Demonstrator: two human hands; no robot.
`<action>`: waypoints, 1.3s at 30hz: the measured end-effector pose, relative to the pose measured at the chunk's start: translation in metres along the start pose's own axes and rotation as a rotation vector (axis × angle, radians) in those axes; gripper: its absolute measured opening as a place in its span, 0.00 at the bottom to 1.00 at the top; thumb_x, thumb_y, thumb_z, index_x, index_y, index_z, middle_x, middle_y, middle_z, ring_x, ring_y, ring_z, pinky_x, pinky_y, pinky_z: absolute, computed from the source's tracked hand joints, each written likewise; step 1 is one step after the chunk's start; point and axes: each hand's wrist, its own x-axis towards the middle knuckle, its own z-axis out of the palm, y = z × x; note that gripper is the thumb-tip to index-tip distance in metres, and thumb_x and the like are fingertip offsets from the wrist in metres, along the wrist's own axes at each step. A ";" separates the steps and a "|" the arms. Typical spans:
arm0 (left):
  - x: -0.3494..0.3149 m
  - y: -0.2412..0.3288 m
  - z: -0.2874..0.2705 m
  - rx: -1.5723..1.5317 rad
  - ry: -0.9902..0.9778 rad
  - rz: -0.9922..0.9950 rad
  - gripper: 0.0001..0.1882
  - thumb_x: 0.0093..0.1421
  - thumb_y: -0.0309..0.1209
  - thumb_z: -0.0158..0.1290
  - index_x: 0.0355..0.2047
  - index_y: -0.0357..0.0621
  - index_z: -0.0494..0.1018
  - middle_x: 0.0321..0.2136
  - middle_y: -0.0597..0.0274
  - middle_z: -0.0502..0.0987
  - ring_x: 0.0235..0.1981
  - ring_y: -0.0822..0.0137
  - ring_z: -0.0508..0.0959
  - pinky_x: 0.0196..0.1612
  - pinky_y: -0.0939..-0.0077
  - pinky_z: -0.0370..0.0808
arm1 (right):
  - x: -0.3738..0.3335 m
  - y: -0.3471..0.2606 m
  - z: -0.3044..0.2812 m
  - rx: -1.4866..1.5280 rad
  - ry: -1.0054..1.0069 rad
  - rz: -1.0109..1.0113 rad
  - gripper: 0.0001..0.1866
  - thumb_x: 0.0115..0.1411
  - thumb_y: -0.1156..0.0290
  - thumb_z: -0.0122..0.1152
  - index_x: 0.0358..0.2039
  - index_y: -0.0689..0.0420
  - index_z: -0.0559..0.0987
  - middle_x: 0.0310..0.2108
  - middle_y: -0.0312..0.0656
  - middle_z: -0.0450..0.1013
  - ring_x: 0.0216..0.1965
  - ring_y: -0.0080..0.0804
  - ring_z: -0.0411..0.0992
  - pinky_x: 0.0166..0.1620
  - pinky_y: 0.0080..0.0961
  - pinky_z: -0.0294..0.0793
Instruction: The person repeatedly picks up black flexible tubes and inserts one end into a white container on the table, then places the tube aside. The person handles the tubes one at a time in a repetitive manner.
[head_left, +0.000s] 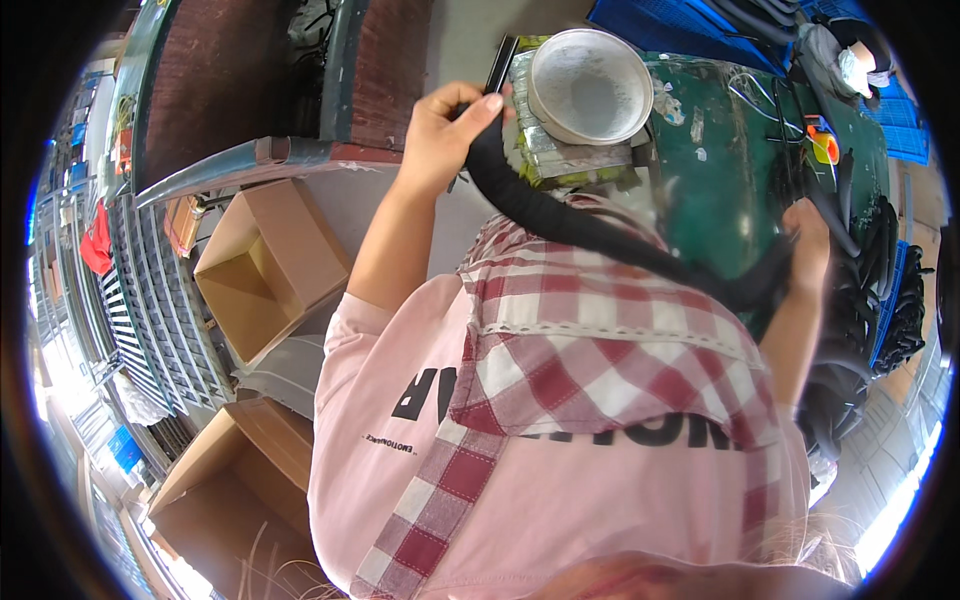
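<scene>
A long, soft black tube [580, 228] sags in a curve in front of my checked apron. Close to one end of it, my left hand [455, 128] is closed, thumb pressed down. A short, glossy black piece [503, 62] sticks up past that thumb; whether it joins the tube is hidden by my fingers. My right hand [808, 242] is closed at the tube's other end, slightly blurred by motion. Beyond the tube, a round white bucket [590, 88] with pale grey powder inside stands on a wrapped, taped block [575, 160].
The green tabletop [705, 205] carries wires and an orange tape-like roll [824, 147]. Several black tubes [880, 245] are piled at the right, near blue crates [900, 120]. Open cardboard boxes [300, 235] stand at the left, below a dark red-brown cabinet [225, 90].
</scene>
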 end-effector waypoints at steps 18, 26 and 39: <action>0.099 0.120 0.046 -0.387 -0.286 0.378 0.05 0.59 0.28 0.51 0.33 0.43 0.66 0.38 0.43 0.76 0.25 0.63 0.77 0.28 0.73 0.77 | -0.048 -0.093 -0.031 0.502 0.464 -0.069 0.15 0.61 0.67 0.47 0.20 0.53 0.57 0.21 0.34 0.53 0.23 0.21 0.50 0.31 0.19 0.51; 0.087 0.122 0.072 -0.218 -0.327 0.374 0.12 0.56 0.30 0.51 0.36 0.35 0.67 0.42 0.35 0.73 0.32 0.60 0.74 0.34 0.70 0.75 | -0.087 -0.067 -0.062 0.553 0.550 -0.140 0.09 0.60 0.68 0.47 0.25 0.57 0.65 0.26 0.38 0.60 0.28 0.24 0.57 0.35 0.18 0.59; 0.038 0.086 0.226 -0.508 -0.581 0.045 0.24 0.59 0.39 0.51 0.46 0.31 0.62 0.38 0.55 0.68 0.31 0.67 0.66 0.36 0.72 0.66 | -0.188 0.040 -0.109 0.214 0.881 -0.333 0.15 0.56 0.68 0.45 0.21 0.64 0.74 0.27 0.47 0.73 0.30 0.34 0.70 0.38 0.28 0.69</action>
